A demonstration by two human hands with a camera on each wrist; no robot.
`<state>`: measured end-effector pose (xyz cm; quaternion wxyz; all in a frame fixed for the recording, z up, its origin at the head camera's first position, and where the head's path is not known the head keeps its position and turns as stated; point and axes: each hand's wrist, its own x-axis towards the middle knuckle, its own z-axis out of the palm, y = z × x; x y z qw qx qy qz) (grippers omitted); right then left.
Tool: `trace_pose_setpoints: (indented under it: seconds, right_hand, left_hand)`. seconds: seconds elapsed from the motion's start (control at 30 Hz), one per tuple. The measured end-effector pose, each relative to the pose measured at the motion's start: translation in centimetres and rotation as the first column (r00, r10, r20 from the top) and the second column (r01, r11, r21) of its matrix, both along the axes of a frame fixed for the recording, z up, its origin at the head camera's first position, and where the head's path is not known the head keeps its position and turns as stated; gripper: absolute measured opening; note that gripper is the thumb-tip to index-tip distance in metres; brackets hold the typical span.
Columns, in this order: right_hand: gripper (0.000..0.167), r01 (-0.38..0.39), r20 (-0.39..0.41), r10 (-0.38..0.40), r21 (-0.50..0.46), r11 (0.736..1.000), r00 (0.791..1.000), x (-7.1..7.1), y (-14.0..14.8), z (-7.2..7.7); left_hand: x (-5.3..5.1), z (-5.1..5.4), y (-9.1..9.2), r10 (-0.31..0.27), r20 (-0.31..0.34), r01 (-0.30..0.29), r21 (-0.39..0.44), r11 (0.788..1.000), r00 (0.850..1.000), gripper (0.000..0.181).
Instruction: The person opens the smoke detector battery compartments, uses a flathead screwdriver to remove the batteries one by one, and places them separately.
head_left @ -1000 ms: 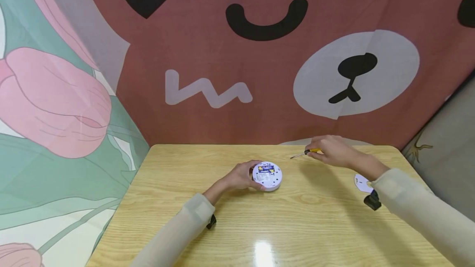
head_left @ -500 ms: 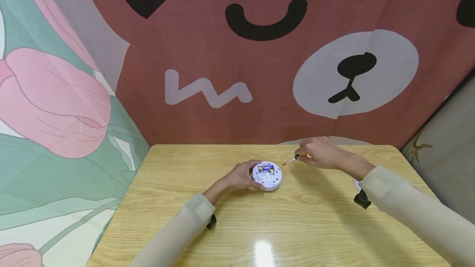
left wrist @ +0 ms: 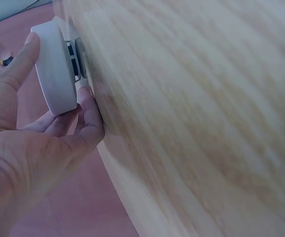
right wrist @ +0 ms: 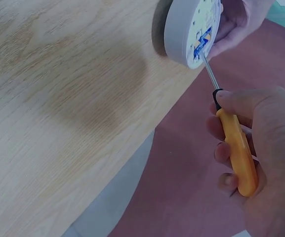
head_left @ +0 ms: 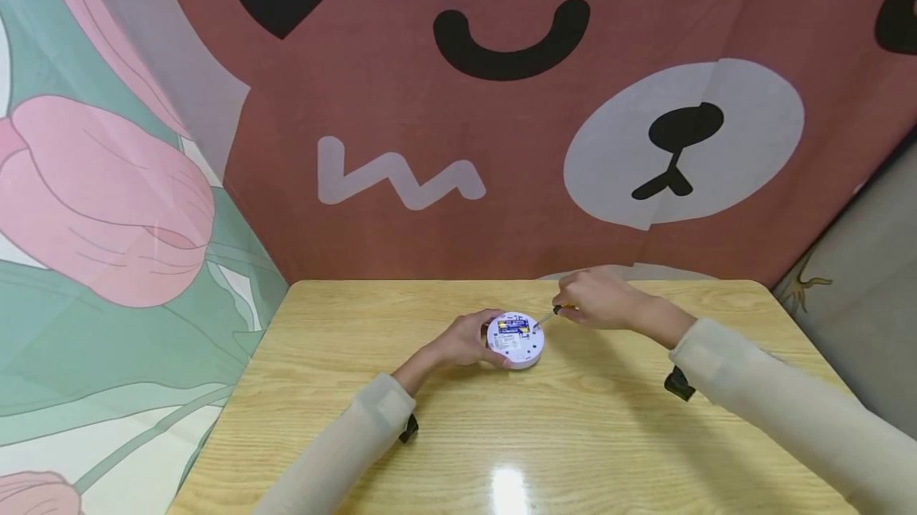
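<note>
A round white smoke detector [head_left: 517, 354] is near the middle of the table, back side up, with blue-and-yellow batteries [head_left: 513, 327] visible in it. My left hand [head_left: 466, 340] grips it by its left rim, thumb on the near side; the left wrist view shows dark vents on its underside, and fingers [left wrist: 90, 116] beneath. From the right, my right hand [head_left: 600, 298] holds a screwdriver [right wrist: 238, 153] by its yellow handle, fingers curled round it. The metal tip meets the detector's back close to the batteries; exactly what it touches is too small to tell.
The wood-grain table [head_left: 458, 435] ends at the back against a hanging cloth [head_left: 401, 236] with a bear face. A patterned cloth [head_left: 129, 340] hangs at the left. Each wrist carries a small black camera, one [head_left: 679, 384] below the right sleeve.
My right hand has moved left and slightly down, bringing the screwdriver tip onto the detector. The right sleeve now hides the white plate seen earlier at the right. The left hand stays put.
</note>
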<state>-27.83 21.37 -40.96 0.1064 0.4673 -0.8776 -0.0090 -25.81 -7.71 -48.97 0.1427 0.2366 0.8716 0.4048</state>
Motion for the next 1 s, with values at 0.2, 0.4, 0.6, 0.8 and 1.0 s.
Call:
trace_pose_setpoints:
  seconds: [0.2, 0.4, 0.6, 0.8, 1.0]
  right_hand:
    - [0.008, 0.007, 0.0, -0.007, 0.035, 0.999, 1.0, 0.0, -0.7, -0.1]
    - [0.02, 0.007, -0.04, -0.004, 0.076, 0.997, 0.999, -0.2, -1.4, 0.3]
    - [0.023, -0.003, -0.061, 0.012, 0.131, 0.991, 0.998, 0.0, -2.3, 0.8]
    - [0.033, -0.006, -0.175, 0.038, 0.178, 0.984, 0.984, 0.4, -3.8, 1.3]
    - [0.034, 0.012, -0.247, 0.056, 0.263, 0.965, 0.967, 0.7, -5.3, 1.5]
  left_hand:
    - [0.0, -0.1, 0.1, -0.003, -0.003, 0.003, -0.009, 1.0, 1.0, 0.094]
    - [0.0, 0.0, 0.2, -0.001, 0.004, 0.001, -0.003, 1.0, 1.0, 0.095]
    - [-0.1, 0.0, 0.2, -0.002, 0.021, 0.002, 0.016, 1.0, 1.0, 0.095]
    - [-0.1, 0.0, 0.3, -0.001, 0.023, 0.001, 0.026, 1.0, 1.0, 0.093]
    - [-0.1, 0.0, 0.4, 0.013, 0.028, -0.014, 0.029, 0.999, 1.0, 0.092]
